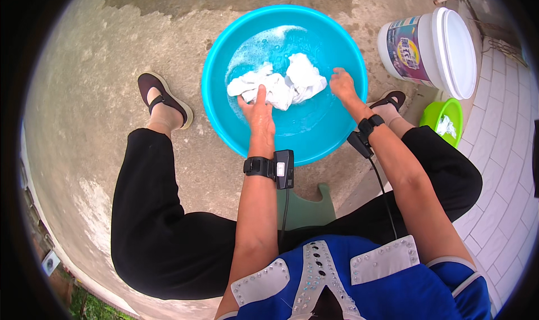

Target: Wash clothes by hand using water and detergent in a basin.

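Note:
A wet white cloth (301,77) lies bunched in a round blue plastic basin (209,84) that holds soapy water. My left hand (257,113) grips the near left part of the cloth, with the thumb on top and the other fingers partly hidden by it. To the right of the cloth, over the water and inside the rim, my right hand (343,85) is apart from the fabric. Its fingers are curled and their inner side is hidden. White foam (261,46) floats along the basin's far left side.
A white plastic bucket (425,52) with a printed label lies tilted at the right. Nearer stands a small green basin (433,109) with white cloth inside. White tiles (492,151) line the right side; a green plastic stool (307,208) is beneath me.

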A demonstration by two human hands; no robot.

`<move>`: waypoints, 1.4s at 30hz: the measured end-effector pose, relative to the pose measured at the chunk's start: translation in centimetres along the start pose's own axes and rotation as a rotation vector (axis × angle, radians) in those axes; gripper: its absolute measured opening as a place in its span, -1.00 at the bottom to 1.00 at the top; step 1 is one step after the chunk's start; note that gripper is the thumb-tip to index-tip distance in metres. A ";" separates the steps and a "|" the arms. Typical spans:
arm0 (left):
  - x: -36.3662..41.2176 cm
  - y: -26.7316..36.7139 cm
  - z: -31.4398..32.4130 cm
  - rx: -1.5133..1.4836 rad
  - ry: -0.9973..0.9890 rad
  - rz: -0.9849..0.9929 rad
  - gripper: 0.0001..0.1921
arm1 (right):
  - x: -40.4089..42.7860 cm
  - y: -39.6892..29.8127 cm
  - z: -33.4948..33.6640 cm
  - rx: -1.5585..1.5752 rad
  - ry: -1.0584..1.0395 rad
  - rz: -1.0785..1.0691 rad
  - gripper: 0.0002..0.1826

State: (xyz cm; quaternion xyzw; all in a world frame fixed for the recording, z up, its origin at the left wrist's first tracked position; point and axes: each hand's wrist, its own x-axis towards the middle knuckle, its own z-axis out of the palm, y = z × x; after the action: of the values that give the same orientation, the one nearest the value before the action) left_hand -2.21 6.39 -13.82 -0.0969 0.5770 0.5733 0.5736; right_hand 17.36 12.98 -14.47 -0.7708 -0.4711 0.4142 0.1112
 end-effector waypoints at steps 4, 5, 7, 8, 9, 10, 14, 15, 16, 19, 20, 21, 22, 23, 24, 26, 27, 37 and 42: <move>1.8 -1.1 -2.8 0.281 0.155 0.223 -0.11 | -3.4 -1.7 4.8 -0.436 -0.051 -0.494 -0.33; 1.5 -1.7 -2.4 0.282 0.146 0.216 -0.11 | -3.8 -1.9 5.3 -0.545 -0.087 -0.595 -0.34; 0.3 -3.2 -1.8 0.246 0.496 0.014 -0.10 | -3.5 -1.6 5.7 -0.673 -0.131 -0.471 -0.36; -0.2 -3.7 -1.8 0.247 0.486 0.009 -0.10 | -3.3 -1.4 5.5 -0.796 -0.182 -0.349 -0.37; -0.2 -3.9 -3.3 0.261 0.305 -0.185 -0.13 | -3.1 -2.1 5.7 -0.786 -0.193 -0.365 -0.37; -0.4 -4.1 -3.9 0.270 0.109 -0.390 -0.14 | -2.6 -2.4 4.7 -0.530 -0.359 -0.266 -0.39; -0.4 -4.3 -4.5 -0.020 -0.096 -0.409 -0.17 | -5.7 -3.8 1.9 0.020 -0.575 -0.150 -0.51; -0.4 -4.1 -3.7 -0.027 -0.105 -0.413 -0.17 | -6.5 -4.7 0.2 0.084 -0.617 -0.140 -0.52; -0.2 -3.5 -2.9 -0.158 -0.169 -0.396 -0.20 | -6.4 -4.1 -1.0 0.065 -0.685 -0.173 -0.56; -0.2 -2.7 -1.7 -0.362 -0.309 -0.333 -0.31 | -5.5 -3.0 -3.5 -0.012 -0.859 -0.033 -0.64; 0.0 -2.5 -1.5 -0.374 -0.364 -0.295 -0.39 | -4.9 -2.8 -3.9 -0.229 -0.914 -0.066 -0.58; -0.1 -2.3 -1.4 -0.383 -0.415 -0.261 -0.47 | -5.1 -2.6 -3.6 -0.227 -0.914 -0.068 -0.58; -0.3 -2.1 -1.2 -0.381 -0.415 -0.259 -0.47 | -5.5 -2.3 -3.2 -0.506 -0.660 -0.245 -0.53; -0.6 -2.1 -1.0 -0.236 -0.414 -0.236 -0.52 | -5.7 -2.1 -2.8 -0.770 -0.386 -0.415 -0.49; -1.3 -2.1 -0.3 -0.091 -0.416 -0.225 -0.57 | -5.3 -2.2 -2.5 -0.427 -0.332 -0.504 -0.38; -2.6 -1.8 0.3 -0.014 -0.450 -0.182 -0.60 | -6.1 -4.3 -0.5 -0.213 -0.421 -0.426 -0.33; -2.8 -1.5 0.2 0.060 -0.479 -0.129 -0.63 | -6.4 -5.2 0.3 0.002 -0.509 -0.355 -0.27; -2.1 -0.7 -1.5 -0.180 -0.176 0.070 -0.56 | -4.6 -3.8 0.4 0.225 -0.341 -0.245 -0.54; -0.4 0.8 -4.5 -0.249 -0.023 0.212 -0.59 | -3.1 -3.7 -3.4 0.969 -0.205 -0.013 -0.51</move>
State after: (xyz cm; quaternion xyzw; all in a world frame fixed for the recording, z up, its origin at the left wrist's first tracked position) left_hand -5.17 2.97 -14.47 -0.0993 0.5019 0.6988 0.5000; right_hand 16.84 13.16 -8.61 -0.5829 -0.2374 0.6585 0.4125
